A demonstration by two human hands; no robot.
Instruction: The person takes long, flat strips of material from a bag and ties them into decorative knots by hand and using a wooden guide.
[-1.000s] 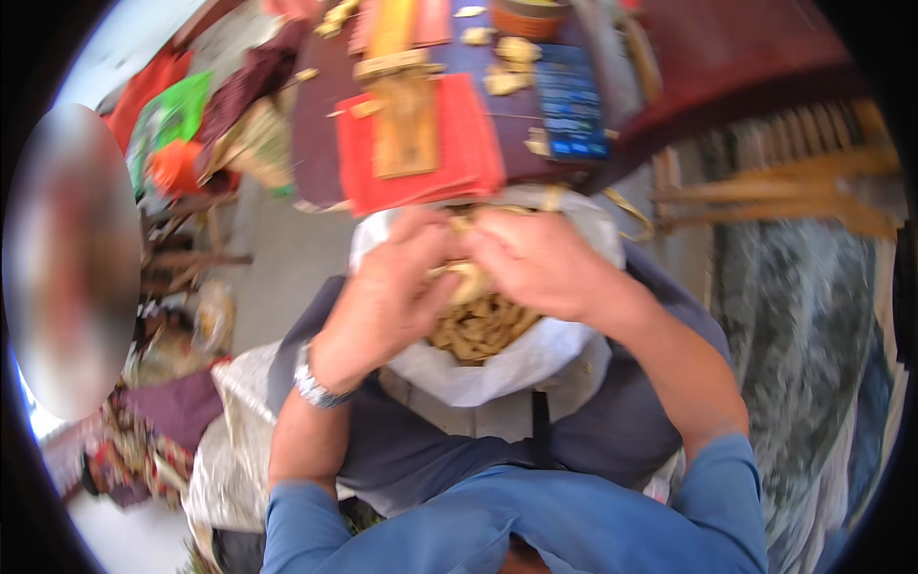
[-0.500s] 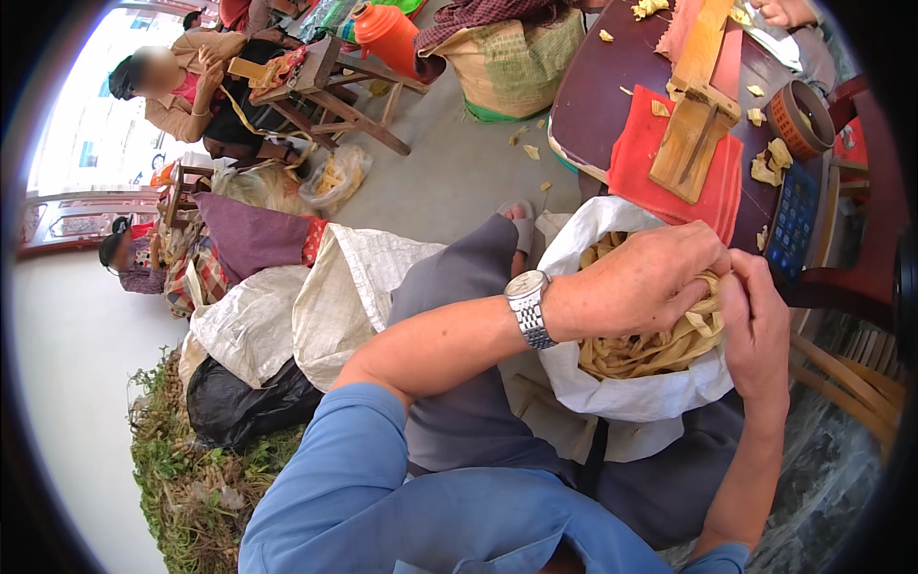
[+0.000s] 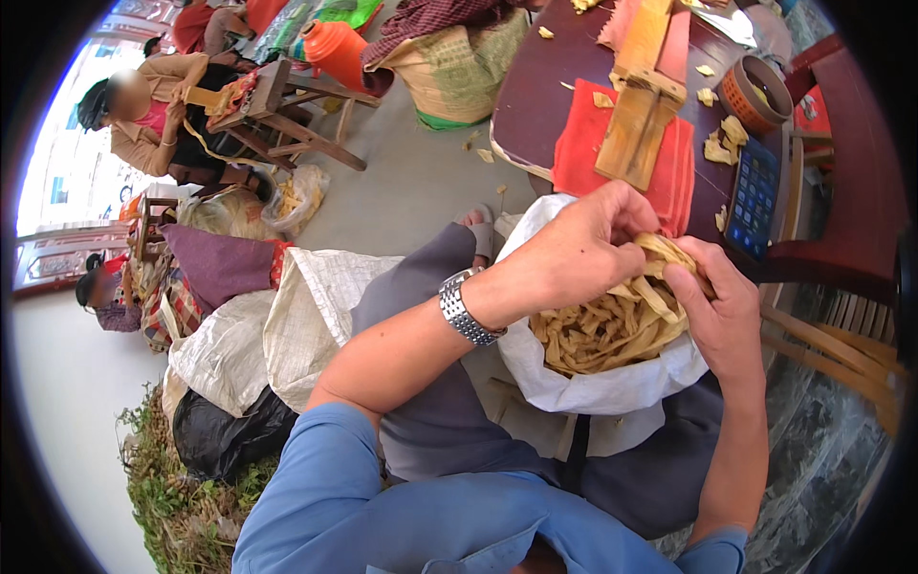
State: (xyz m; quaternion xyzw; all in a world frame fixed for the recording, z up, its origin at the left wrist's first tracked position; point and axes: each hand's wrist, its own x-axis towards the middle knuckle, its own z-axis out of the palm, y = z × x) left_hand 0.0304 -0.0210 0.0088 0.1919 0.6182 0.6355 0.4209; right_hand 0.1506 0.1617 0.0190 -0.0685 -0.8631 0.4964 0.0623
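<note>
Between my knees stands a white woven sack (image 3: 626,390) with its rim rolled down. Long, limp tan strips (image 3: 598,335), perhaps plant fibre, fill it in a tangle. My left hand (image 3: 588,244), with a metal-banded watch (image 3: 461,308) on its wrist, comes across from the left over the sack. Its fingers are curled in a pinch on the raised strips. My right hand (image 3: 719,298) grips the same bunch from the right, thumb in front and fingers partly hidden behind it. The two hands are close together above the sack's far right side.
Beyond the sack, a dark red table (image 3: 540,91) holds a red cloth (image 3: 579,143), a slotted wooden tool (image 3: 639,129), a round container (image 3: 754,96) and a phone (image 3: 754,199). White sacks (image 3: 311,301) lie left. Another person (image 3: 158,105) sits by a wooden stool (image 3: 287,110).
The hands have shifted, and more of the strips now show between them as a lifted bunch. The whole view has moved, so the table and sack appear further left.
</note>
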